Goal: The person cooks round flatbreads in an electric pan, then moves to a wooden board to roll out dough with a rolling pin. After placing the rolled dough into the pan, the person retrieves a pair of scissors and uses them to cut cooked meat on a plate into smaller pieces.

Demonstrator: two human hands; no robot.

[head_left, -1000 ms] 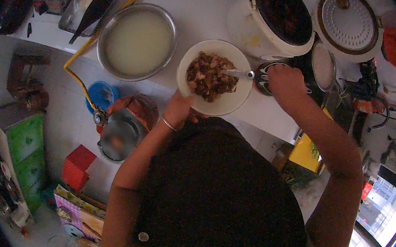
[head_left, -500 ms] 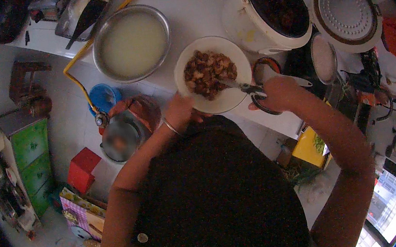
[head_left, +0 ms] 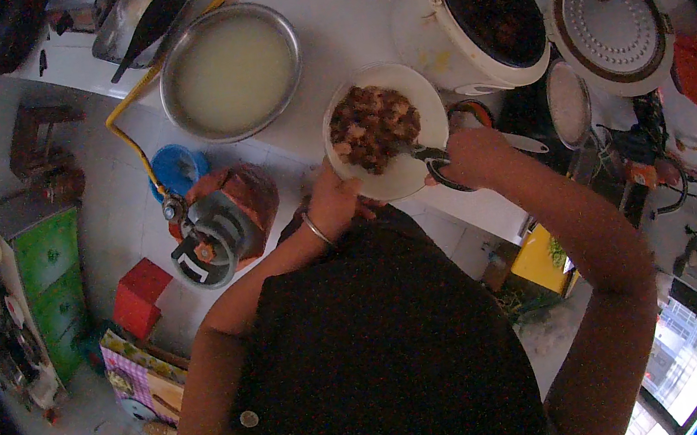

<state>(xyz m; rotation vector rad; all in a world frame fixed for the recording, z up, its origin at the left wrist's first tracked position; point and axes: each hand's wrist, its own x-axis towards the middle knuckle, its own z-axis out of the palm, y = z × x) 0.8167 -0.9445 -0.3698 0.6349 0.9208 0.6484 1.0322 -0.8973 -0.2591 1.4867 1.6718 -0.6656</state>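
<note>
A white bowl (head_left: 425,93) of cut, browned meat pieces (head_left: 374,124) is at the counter's near edge. My left hand (head_left: 335,200), with a bangle at the wrist, is closed on the bowl's near left rim. In my right hand (head_left: 479,155) are black-handled scissors (head_left: 442,174), held over the bowl's right side. Their blades point left toward the meat; the tips are hard to make out. Beside my right hand, a pale ladle-like utensil (head_left: 527,144) sticks out to the right, partly hidden by the hand.
A metal basin (head_left: 295,39) of cloudy liquid stands left of the bowl. Behind it to the right is a white rice cooker (head_left: 423,41) with dark contents and its lid (head_left: 611,20) raised. A yellow hose (head_left: 120,114) runs down to a gas cylinder (head_left: 207,255) on the floor.
The bowl has shifted slightly right and tipped a little, my left hand going with it. My right hand has moved slightly left, and the scissor handles look closer together.
</note>
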